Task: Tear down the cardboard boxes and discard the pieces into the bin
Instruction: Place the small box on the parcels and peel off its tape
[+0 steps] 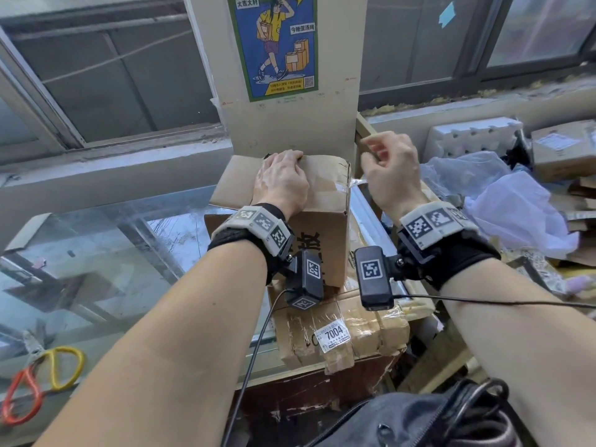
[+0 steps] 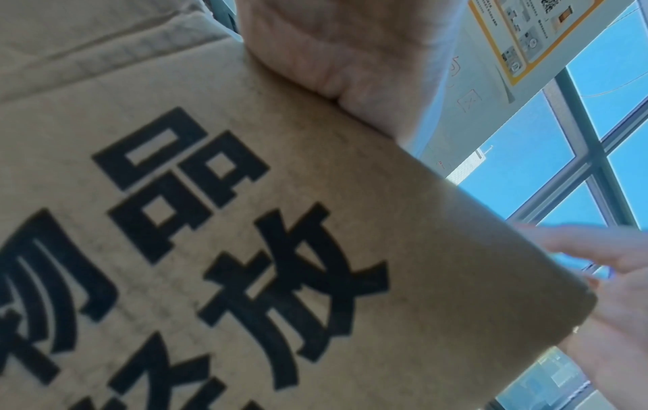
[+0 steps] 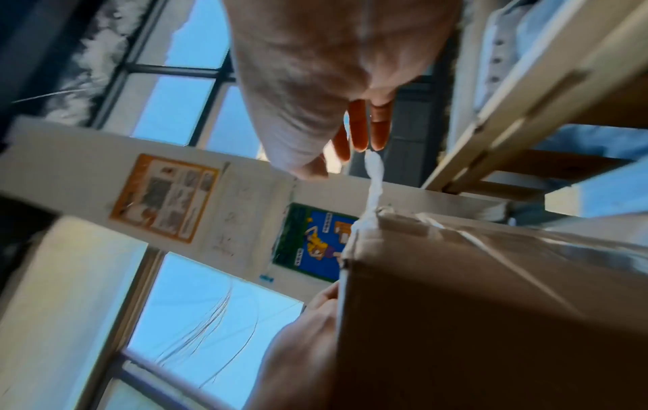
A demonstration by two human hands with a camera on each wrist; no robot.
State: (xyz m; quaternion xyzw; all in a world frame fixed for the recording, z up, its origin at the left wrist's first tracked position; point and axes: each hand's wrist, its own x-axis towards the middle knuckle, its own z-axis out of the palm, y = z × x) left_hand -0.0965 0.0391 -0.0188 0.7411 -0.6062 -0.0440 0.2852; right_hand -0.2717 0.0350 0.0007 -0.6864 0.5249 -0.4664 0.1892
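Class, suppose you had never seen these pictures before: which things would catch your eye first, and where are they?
First, the cardboard box at the centre, standing on a taped parcel, with the left hand pressing flat on its top. Next, the right hand beside the box's right edge, pinching a strip of clear tape and pulling it off the corner. Then the bright poster on the pillar behind.

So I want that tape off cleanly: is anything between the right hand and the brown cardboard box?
Nothing visible. The right hand pinches the clear tape strip, stretched from the brown cardboard box; the left hand presses its top.
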